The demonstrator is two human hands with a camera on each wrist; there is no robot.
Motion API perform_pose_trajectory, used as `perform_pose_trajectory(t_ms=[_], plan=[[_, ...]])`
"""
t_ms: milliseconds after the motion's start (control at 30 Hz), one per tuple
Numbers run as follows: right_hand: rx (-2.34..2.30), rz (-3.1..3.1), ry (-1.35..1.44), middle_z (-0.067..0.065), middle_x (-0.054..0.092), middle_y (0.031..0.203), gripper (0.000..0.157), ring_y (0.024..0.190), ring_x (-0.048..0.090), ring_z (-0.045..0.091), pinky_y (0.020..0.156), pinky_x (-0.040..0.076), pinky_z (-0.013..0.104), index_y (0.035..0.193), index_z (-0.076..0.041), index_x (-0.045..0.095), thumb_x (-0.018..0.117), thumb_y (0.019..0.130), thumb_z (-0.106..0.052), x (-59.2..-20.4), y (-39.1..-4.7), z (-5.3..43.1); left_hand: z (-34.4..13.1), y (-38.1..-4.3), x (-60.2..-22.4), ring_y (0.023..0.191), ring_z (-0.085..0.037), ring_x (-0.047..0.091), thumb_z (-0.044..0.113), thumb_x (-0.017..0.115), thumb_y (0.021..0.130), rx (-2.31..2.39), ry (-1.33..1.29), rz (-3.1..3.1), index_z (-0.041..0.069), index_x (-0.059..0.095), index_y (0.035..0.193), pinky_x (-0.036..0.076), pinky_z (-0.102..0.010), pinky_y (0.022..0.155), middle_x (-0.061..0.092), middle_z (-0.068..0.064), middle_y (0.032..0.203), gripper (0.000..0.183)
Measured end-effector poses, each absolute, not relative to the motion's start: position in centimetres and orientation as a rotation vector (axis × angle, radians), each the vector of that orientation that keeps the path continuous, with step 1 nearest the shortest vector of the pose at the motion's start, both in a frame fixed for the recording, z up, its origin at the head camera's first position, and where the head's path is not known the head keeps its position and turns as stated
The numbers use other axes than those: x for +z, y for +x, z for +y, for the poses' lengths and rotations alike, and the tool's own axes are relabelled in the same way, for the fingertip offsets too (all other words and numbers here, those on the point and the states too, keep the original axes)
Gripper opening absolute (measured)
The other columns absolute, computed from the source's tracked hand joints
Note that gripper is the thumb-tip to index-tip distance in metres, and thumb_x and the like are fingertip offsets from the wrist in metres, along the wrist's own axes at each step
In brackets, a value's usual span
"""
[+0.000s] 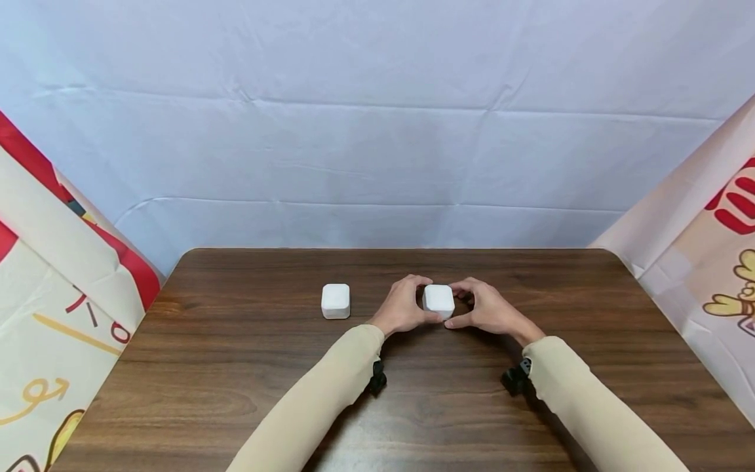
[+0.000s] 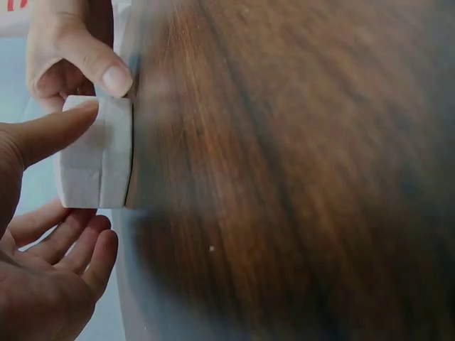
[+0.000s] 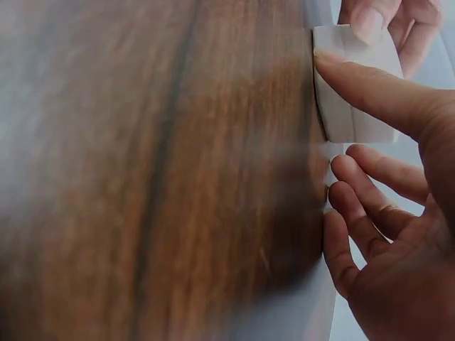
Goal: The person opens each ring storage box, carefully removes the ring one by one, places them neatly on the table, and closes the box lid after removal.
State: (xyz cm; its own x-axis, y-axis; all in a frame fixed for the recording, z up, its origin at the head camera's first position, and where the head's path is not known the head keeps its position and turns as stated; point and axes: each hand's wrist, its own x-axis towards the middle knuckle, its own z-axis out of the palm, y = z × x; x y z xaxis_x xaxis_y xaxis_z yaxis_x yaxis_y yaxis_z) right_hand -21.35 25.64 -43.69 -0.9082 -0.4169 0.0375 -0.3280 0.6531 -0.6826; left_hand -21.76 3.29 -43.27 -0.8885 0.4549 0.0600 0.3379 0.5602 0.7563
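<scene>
Pinching white box (image 1: 439,300) at frame centre on table (image 1: 236,393), left hand (image 1: 403,307) and right hand (image 1: 486,308) thumbs on near side, fingers behind. Box sits on wood, lid closed. Second box (image 1: 335,301) left of centre, untouched.
</scene>
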Motion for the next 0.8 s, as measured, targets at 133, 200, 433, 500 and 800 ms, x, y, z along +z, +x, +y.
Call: perform_pose_trajectory(t_ms=[133, 200, 433, 500, 800], plan=[[-1.094, 2.745, -0.641, 0.009, 0.060, 0.108, 0.064, 0.098, 0.057, 0.026, 0.083, 0.048, 0.044, 0.129, 0.003, 0.064, 0.092, 0.077, -0.022, -43.71, -21.52, 25.24, 3.48, -21.79, -43.35, 0.114, -0.026, 0.059, 0.025, 0.086, 0.085, 1.238, 0.654, 2.651, 0.005, 0.060, 0.137, 0.050, -0.034, 0.094, 0.060, -0.009, 0.127, 0.062], [-1.090, 2.747, -0.650, 0.008, 0.060, 0.107, 0.062, 0.097, 0.057, 0.026, 0.082, 0.047, 0.043, 0.127, 0.002, 0.065, 0.092, 0.077, -0.022, -43.75, -21.58, 25.16, 3.49, -21.80, -43.38, 0.112, -0.025, 0.059, 0.025, 0.086, 0.085, 1.241, 0.648, 2.650, 0.005, 0.061, 0.136, 0.050, -0.033, 0.092, 0.061, -0.009, 0.126, 0.060], [-1.062, 2.769, -0.674, 0.009, 0.060, 0.106, 0.060, 0.096, 0.056, 0.025, 0.080, 0.047, 0.042, 0.126, 0.004, 0.065, 0.091, 0.078, -0.022, -43.82, -21.64, 25.08, 3.47, -21.96, -43.44, 0.111, -0.024, 0.061, 0.026, 0.086, 0.084, 1.270, 0.647, 2.642, 0.004, 0.062, 0.134, 0.051, -0.031, 0.091, 0.064, -0.009, 0.125, 0.060], [-1.058, 2.769, -0.678, 0.009, 0.060, 0.107, 0.060, 0.096, 0.055, 0.025, 0.080, 0.046, 0.041, 0.126, 0.004, 0.065, 0.091, 0.078, -0.021, -43.83, -21.62, 25.04, 3.49, -22.05, -43.41, 0.112, -0.023, 0.062, 0.025, 0.087, 0.083, 1.286, 0.640, 2.635, 0.003, 0.063, 0.133, 0.051, -0.031, 0.091, 0.065, -0.009, 0.125, 0.060], [-1.023, 2.775, -0.666, 0.007, 0.060, 0.107, 0.058, 0.097, 0.054, 0.024, 0.081, 0.045, 0.042, 0.126, 0.002, 0.065, 0.090, 0.078, -0.018, -43.86, -21.66, 24.90, 3.36, -22.31, -43.11, 0.106, -0.022, 0.064, 0.023, 0.086, 0.084, 1.342, 0.601, 2.577, 0.001, 0.064, 0.132, 0.052, -0.029, 0.086, 0.068, -0.010, 0.119, 0.057]])
